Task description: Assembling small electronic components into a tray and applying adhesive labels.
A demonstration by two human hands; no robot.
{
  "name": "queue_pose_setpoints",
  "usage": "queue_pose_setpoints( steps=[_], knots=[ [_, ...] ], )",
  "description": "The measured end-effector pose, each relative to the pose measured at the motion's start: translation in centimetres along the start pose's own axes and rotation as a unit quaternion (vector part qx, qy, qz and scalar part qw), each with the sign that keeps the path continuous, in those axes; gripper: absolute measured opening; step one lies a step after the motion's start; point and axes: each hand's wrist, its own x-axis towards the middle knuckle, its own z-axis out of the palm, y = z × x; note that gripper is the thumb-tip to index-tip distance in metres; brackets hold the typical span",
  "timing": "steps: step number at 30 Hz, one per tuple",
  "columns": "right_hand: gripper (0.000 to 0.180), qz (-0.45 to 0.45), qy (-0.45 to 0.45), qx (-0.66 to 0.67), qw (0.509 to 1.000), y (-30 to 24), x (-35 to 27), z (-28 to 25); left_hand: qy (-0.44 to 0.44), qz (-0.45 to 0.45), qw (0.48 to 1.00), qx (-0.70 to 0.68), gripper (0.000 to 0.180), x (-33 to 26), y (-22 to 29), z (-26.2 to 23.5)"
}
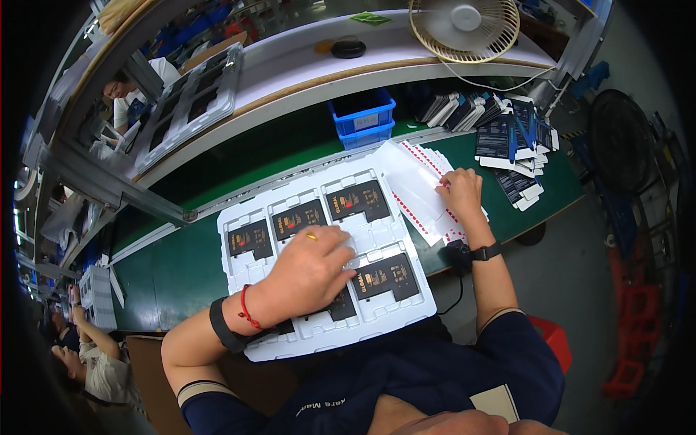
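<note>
While the left hand lies palm-down with spread fingers on the white moulded tray, pressing on a compartment in the near row rather than closing round anything, the work looks like seating dark flat packs in their pockets, and it goes best if the palm bears straight down so the tray does not tip off the table edge. Just right of that hand a dark pack sits square in its pocket; just beyond its fingertips three more fill the far row. Well to the right, the right hand rests fingers-down on a stack of white sheets with red dotted edges, fingertips pinching at the top sheet; whether one is lifted I cannot tell. Farther off stand fanned dark cartons, a blue bin and a fan.
</note>
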Motion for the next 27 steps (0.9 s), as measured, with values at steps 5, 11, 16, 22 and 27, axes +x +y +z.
queue_pose_setpoints(
  steps=[5, 11, 16, 22, 27],
  knots=[
    [0.003, -0.054, 0.038, 0.02, 0.998, 0.1, 0.5, 0.9, -0.048, 0.03, 0.997, -0.044, 0.028, -0.6, 2.3, 1.9],
    [0.005, -0.056, -0.022, 0.098, 0.993, 0.3, 0.6, 1.1, -0.035, 0.004, 0.999, -0.037, 0.029, 0.5, 2.5, 2.7],
    [0.005, -0.034, -0.091, 0.114, 0.989, -0.8, -0.4, -2.1, 0.005, 0.02, 1.0, 0.01, 0.025, 0.8, 2.4, 3.8],
    [0.006, -0.048, -0.08, 0.287, 0.953, -3.3, -0.4, -9.4, 0.071, 0.085, 0.99, 0.092, 0.024, 0.4, 3.0, 4.1],
    [0.005, -0.14, -0.153, 0.466, 0.86, -8.7, -1.2, -15.2, 0.118, 0.107, 0.982, 0.1, 0.021, 0.4, 2.6, 3.7]
  ],
)
